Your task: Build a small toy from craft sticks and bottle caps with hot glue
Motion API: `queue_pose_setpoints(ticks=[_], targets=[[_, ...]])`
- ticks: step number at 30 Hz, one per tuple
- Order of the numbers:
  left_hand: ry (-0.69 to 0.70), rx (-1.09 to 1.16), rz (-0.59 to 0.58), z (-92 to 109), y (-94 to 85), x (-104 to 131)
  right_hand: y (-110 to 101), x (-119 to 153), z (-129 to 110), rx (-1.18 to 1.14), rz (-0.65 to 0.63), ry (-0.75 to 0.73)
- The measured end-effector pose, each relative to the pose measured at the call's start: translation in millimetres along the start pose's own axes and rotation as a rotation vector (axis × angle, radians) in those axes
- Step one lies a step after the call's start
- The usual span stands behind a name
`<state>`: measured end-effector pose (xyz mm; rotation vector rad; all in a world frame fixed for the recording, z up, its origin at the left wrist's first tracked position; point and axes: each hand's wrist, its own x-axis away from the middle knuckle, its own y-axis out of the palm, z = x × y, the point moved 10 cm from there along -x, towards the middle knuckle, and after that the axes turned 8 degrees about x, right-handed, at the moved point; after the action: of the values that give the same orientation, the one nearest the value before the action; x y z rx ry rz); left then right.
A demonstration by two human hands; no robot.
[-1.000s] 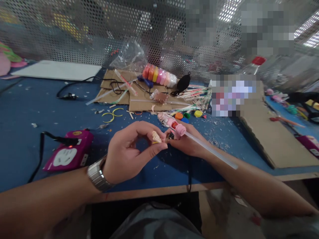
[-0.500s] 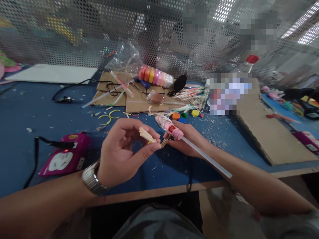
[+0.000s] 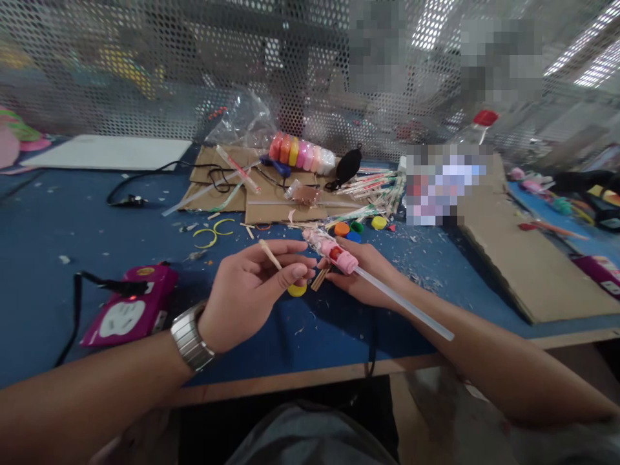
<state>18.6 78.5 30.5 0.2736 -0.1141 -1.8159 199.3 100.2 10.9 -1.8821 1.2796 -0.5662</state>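
Note:
Wooden sticks (image 3: 270, 254) rest in my left hand (image 3: 252, 284), pinched near the thumb, with their pale ends pointing up and left. My right hand (image 3: 365, 274) is closed around a pink hot glue gun (image 3: 341, 257), whose translucent glue stick (image 3: 407, 303) reaches back over my right forearm. Short brown sticks (image 3: 320, 279) poke out below the fingers of my right hand. The fingertips of both hands are close together. A yellow cap (image 3: 297, 290) lies just under my left fingertips.
A magenta power strip (image 3: 130, 303) with a lit red light lies at left. Behind my hands are cardboard (image 3: 271, 212), packed coloured clay (image 3: 300, 154), scattered sticks (image 3: 378, 187) and caps (image 3: 341, 229). A clear bottle (image 3: 467, 145) and more cardboard (image 3: 523, 258) stand at right.
My left hand has turned and shifted slightly. The stick bundle that fanned out from its fingers now shows as a thinner piece, and the yellow cap is more visible. My right hand is nearly unchanged.

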Motion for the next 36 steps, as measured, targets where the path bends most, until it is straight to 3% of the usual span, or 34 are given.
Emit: queue_pose_setpoints(ticks=[6, 13, 22, 26, 30, 36], targets=[[-0.095, -0.019, -0.055, -12.5, 4.7, -0.9, -1.7, -1.4, 0.5, 0.102, -0.005, 0.059], [-0.068, -0.042, -0.072, -11.3, 6.5, -1.1, 0.3, 0.7, 9.2, -0.167, -0.002, 0.073], [0.028, -0.109, -0.046, -1.6, 2.9, -3.7, -12.7, 0.3, 28.8, -0.435, 0.124, 0.175], [-0.080, 0.050, -0.058, -16.5, 3.4, -4.4, -19.2, 4.8, 27.4, -0.633, 0.223, 0.157], [-0.164, 0.317, -0.041, -19.2, 5.9, -3.4, -15.7, 5.6, 26.6, -0.866, 0.247, 0.142], [-0.129, 0.312, -0.033, -14.4, 5.7, -3.6, -14.5, 6.4, 25.8, -1.053, 0.278, 0.175]])
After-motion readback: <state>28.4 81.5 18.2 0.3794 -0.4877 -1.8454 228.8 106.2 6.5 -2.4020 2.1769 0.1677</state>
